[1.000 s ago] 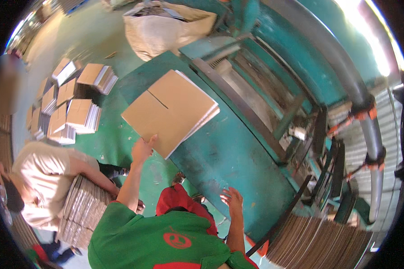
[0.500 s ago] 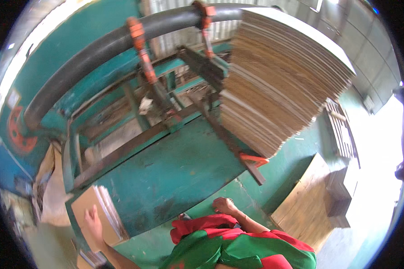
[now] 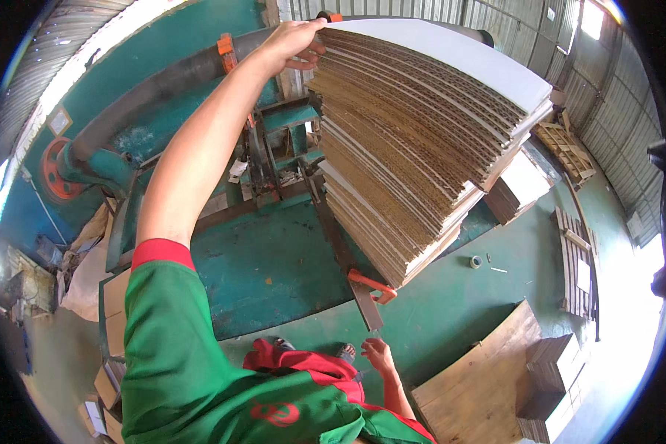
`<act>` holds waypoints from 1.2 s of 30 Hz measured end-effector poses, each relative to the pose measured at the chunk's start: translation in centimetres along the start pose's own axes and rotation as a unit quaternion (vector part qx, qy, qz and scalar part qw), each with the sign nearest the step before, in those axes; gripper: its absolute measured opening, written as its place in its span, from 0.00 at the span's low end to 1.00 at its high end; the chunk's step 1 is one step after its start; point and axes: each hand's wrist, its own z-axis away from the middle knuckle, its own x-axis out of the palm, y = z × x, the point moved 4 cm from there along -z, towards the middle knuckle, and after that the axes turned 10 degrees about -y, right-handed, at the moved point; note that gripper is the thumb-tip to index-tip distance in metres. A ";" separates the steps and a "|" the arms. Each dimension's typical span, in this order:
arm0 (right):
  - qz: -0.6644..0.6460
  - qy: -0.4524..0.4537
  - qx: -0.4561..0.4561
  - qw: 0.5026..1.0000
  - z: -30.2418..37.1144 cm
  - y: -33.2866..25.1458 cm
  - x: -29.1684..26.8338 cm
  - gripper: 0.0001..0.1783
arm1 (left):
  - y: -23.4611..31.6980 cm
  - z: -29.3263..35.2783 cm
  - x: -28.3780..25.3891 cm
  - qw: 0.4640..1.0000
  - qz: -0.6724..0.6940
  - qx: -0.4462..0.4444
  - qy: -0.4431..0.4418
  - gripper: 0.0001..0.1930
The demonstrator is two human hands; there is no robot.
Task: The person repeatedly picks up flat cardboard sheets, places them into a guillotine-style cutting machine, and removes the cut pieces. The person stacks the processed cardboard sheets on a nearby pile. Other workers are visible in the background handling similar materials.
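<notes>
A tall stack of cardboard sheets (image 3: 414, 140) with a white top face stands at the upper right of the machine bed. My left hand (image 3: 296, 44) is stretched out to the stack's upper left corner. Its fingers are apart, touching or very near the edges of the top sheets; no sheet stands lifted from the pile. Low in front of my body, my right hand (image 3: 378, 356) hangs with fingers loosely bent and apart, holding nothing. Nearest to it is the end of a metal bar (image 3: 368, 311) with an orange bracket (image 3: 374, 285).
A green machine bed (image 3: 274, 259) lies before me, with a thick dark curved pipe (image 3: 155, 96) and a red wheel (image 3: 61, 169) beyond. Cardboard pieces (image 3: 113, 314) show beside my left sleeve. At right are a wooden board (image 3: 473, 377), another cardboard pile (image 3: 551, 377) and pallets (image 3: 573, 251).
My left hand has gone from the small cardboard pile at the lower left up to the tall stack's corner. My right hand has stayed low. The view has shifted.
</notes>
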 end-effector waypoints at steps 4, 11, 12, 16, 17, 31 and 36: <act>-0.073 0.012 0.018 0.997 2.0 2.0 0.1 0.19 | -0.4 -0.9 1.4 0.990 0.130 -0.013 0.044 0.27; -0.063 -0.012 0.064 0.996 1.3 4.9 0.2 0.21 | -0.7 -0.6 1.6 0.977 0.198 0.005 0.084 0.23; -0.032 -0.007 0.058 0.998 0.6 5.1 0.1 0.20 | -0.7 -0.3 1.7 0.975 0.211 0.003 0.071 0.23; 0.019 0.002 0.053 0.998 -1.7 6.4 0.0 0.20 | -0.1 1.4 1.8 0.970 0.243 -0.013 0.029 0.25; 0.022 -0.003 0.042 0.999 -2.1 6.4 0.2 0.20 | 0.3 1.9 1.7 0.971 0.238 -0.003 0.008 0.25; 0.022 0.102 -0.041 0.994 2.0 -7.6 10.4 0.17 | -3.2 16.3 -1.1 0.815 0.459 0.076 -0.346 0.21; -0.394 0.008 -0.306 0.867 7.6 -20.2 11.5 0.29 | -21.0 23.6 -4.4 0.862 0.426 -0.033 -0.272 0.25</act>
